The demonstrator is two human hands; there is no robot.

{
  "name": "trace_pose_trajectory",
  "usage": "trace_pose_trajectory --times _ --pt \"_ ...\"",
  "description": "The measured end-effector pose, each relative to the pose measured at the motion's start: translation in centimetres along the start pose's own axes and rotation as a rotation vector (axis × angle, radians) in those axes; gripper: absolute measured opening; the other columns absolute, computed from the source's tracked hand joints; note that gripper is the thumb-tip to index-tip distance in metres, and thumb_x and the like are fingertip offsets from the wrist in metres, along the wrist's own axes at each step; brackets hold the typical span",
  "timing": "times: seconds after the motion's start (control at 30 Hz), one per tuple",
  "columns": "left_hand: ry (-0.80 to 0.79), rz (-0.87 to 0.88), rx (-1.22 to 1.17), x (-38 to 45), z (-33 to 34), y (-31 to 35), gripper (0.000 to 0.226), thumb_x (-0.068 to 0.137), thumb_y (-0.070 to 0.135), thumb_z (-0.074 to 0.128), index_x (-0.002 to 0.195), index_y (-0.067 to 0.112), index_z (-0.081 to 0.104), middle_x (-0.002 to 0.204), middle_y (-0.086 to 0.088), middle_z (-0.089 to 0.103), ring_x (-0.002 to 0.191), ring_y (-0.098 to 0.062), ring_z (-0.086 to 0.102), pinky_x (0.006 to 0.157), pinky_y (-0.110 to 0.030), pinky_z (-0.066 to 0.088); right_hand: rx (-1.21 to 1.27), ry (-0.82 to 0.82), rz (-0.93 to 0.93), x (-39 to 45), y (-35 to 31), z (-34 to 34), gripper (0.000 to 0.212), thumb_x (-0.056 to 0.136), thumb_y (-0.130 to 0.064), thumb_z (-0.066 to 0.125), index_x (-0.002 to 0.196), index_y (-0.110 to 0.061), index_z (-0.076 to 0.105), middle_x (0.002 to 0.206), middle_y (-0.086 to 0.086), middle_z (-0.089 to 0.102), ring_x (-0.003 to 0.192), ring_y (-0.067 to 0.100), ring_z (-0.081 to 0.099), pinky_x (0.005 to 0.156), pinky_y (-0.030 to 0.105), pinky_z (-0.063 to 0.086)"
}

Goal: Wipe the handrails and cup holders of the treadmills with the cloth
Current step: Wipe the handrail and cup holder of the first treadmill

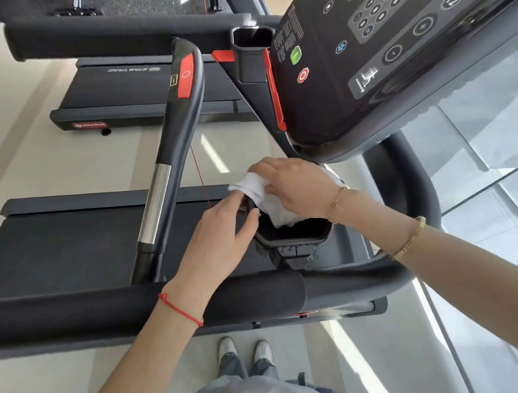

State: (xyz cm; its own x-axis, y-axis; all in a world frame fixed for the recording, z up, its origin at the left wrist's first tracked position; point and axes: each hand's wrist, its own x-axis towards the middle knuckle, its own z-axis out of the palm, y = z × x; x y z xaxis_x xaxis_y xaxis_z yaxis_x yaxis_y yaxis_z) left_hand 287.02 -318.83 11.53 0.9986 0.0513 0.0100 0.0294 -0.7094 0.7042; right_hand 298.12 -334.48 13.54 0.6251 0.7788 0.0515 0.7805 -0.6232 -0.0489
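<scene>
Right hand [296, 185] grips white cloth [263, 196], pressing into cup holder [295, 237]; left hand [221, 236] curled, gripping holder rim. Cloth end hidden inside.

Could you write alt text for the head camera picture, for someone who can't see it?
A person's right hand presses a white cloth into a treadmill's black cup holder while the left hand holds its rim. The handrail and console lie beyond.
</scene>
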Motion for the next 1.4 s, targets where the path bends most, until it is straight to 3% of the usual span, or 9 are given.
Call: trace_pose_trajectory --times 0.23,0.43,0.5,0.6,0.7,0.93,1.1,1.27,1.4 --pt "-0.018 -0.001 -0.038 -0.1 -0.1 -0.1 0.055 0.098 0.045 0.043 0.150 0.027 0.038 0.142 0.009 0.053 0.131 -0.009 0.048 0.107 -0.030 0.042 0.109 0.036 0.159 -3.8 1.2 -0.4 0.043 0.095 -0.015 0.053 0.137 -0.010 0.044 0.119 0.011 0.056 0.103 0.033 0.055 0.088 0.035 0.043" --pt "0.000 0.002 -0.022 -0.1 0.0 -0.1 0.033 0.098 0.041 0.045 0.122 0.021 0.054 0.104 0.006 0.063 0.100 -0.013 0.059 0.087 -0.039 0.051 -0.038 -0.001 0.069 -1.3 0.5 -0.2 0.038 0.093 -0.019 0.053 0.129 -0.011 0.051 0.106 0.009 0.061 0.086 0.031 0.060 0.075 0.043 0.051" --pt "-0.001 0.007 -0.026 -0.1 0.0 -0.2 0.039 0.098 0.042 0.045 0.131 0.023 0.052 0.114 0.008 0.062 0.109 -0.011 0.058 0.093 -0.036 0.050 -0.028 0.021 0.105 -2.4 0.5 0.0 0.042 0.090 -0.016 0.055 0.132 -0.010 0.051 0.109 0.010 0.061 0.089 0.032 0.059 0.078 0.042 0.050" --pt "-0.002 0.028 -0.045 -0.1 -0.1 -0.2 0.051 0.098 0.042 0.045 0.147 0.030 0.040 0.131 0.013 0.058 0.121 -0.005 0.053 0.102 -0.031 0.046 0.231 0.122 0.336 -5.1 -0.7 -0.3 0.054 0.094 -0.010 0.051 0.145 -0.012 0.034 0.132 0.013 0.047 0.115 0.032 0.047 0.093 0.025 0.035" --pt "0.003 0.043 -0.042 -0.1 0.0 -0.2 0.051 0.098 0.041 0.044 0.147 0.031 0.039 0.129 0.014 0.059 0.118 -0.005 0.054 0.101 -0.027 0.046 0.545 0.089 0.540 -7.0 -1.7 -0.1 0.060 0.097 -0.010 0.048 0.149 -0.011 0.019 0.141 0.014 0.036 0.113 0.026 0.042 0.076 0.010 0.022" --pt "-0.007 0.042 -0.025 -0.1 0.1 -0.2 0.049 0.099 0.042 0.042 0.147 0.030 0.040 0.125 0.011 0.061 0.115 -0.009 0.056 0.098 -0.031 0.047 0.690 0.057 0.665 -5.2 -0.4 -0.1 0.042 0.099 -0.017 0.047 0.136 -0.003 0.031 0.116 0.009 0.050 0.096 0.018 0.044 0.080 0.026 0.034" --pt "-0.019 0.048 -0.002 0.0 0.0 -0.4 0.055 0.098 0.047 0.039 0.150 0.027 0.037 0.134 0.006 0.058 0.123 -0.013 0.053 0.104 -0.036 0.046 0.712 0.085 0.689 -8.4 -1.0 -0.9 0.034 0.100 -0.023 0.047 0.128 -0.005 0.042 0.090 -0.005 0.054 0.075 0.010 0.052 0.059 0.017 0.035" --pt "0.004 0.044 0.005 -0.4 -0.6 -0.2 0.052 0.103 0.042 0.035 0.152 0.024 0.036 0.141 0.006 0.054 0.131 -0.013 0.048 0.108 -0.027 0.037 0.724 0.158 0.488 -11.7 -1.1 -4.0 0.025 0.101 -0.028 0.046 0.126 -0.026 0.049 0.094 -0.008 0.063 0.087 0.009 0.058 0.072 0.020 0.038" --pt "0.040 0.039 -0.060 -0.4 -1.4 -0.2 0.047 0.105 0.039 0.031 0.148 0.024 0.043 0.143 0.008 0.053 0.133 -0.009 0.046 0.107 -0.018 0.030 0.674 -0.008 0.194 -11.5 -1.9 -6.2 0.035 0.102 -0.029 0.041 0.136 -0.025 0.040 0.088 -0.033 0.059 0.084 -0.007 0.056 0.074 0.008 0.038"
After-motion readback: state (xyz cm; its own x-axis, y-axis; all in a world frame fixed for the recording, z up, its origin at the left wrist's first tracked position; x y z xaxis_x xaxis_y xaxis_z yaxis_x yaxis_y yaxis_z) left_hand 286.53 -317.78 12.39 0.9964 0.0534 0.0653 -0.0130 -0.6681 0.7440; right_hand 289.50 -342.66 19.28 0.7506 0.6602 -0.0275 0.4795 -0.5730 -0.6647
